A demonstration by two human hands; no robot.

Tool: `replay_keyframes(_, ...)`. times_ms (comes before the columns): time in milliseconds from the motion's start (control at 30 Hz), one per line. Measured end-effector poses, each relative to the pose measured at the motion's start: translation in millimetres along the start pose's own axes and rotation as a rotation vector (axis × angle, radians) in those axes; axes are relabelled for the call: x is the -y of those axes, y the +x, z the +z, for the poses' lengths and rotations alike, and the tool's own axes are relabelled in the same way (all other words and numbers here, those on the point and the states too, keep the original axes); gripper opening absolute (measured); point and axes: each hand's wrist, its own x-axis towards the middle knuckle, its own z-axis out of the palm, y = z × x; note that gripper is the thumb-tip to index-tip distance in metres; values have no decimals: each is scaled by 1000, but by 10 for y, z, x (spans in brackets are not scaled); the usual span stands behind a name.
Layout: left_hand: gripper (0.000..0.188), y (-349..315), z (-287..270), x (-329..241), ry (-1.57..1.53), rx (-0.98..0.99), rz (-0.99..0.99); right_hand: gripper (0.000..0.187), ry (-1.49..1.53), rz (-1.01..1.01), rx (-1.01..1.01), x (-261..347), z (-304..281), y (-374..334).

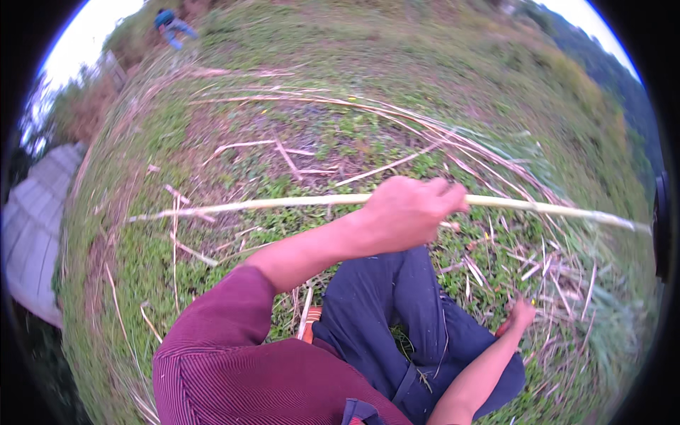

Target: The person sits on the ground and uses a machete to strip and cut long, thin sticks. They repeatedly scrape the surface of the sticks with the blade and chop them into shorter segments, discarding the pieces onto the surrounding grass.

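Observation:
My left hand [414, 211] reaches across in front of me, its fingers closed around a long, pale yellow-green stalk [283, 203]. The stalk lies almost level across the view, both ends sticking out well past the hand. Lower on the right, beside my bent knee, my right hand [521, 313] is low over the ground. Its fingers look curled, and a bit of reddish-orange shows at them; what that is I cannot make out. Short split scraps [559, 283] of stalk litter the grass beyond this hand.
Beyond the held stalk, several long dry stalks [368, 106] lie in a curve on the grass, with green leaves at their right end. Broken stalk pieces [287, 157] are scattered across the ground. A grey roof [35, 227] stands at far left. Another person [172, 27] is in the distance, upper left.

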Motion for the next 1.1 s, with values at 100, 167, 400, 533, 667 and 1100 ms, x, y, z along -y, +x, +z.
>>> replay_keyframes(100, 21, 823, -12, -225, 55, -261, 277, 47, 17, 85, -3, -874, -4, 839)
replay_keyframes(167, 19, 664, -221, -133, 191, -119, 224, 45, -61, -12, 375, 486, 287, -317)
replay_keyframes(400, 18, 871, 657, -642, -234, 134, 163, 61, -168, -485, -263, 104, 240, -72)
replay_keyframes(533, 17, 618, 946, -1104, -314, 149, 195, 59, 449, -835, 349, 1489, -250, -1568)
replay_keyframes(667, 30, 614, 972, -1809, -350, 359, 384, 86, 984, -617, 1103, 2450, -383, -2796)
replay_keyframes(1100, 49, 70, 231, -2163, -354, -870, 43, 41, 1335, -760, 681, 2575, -745, -2602)
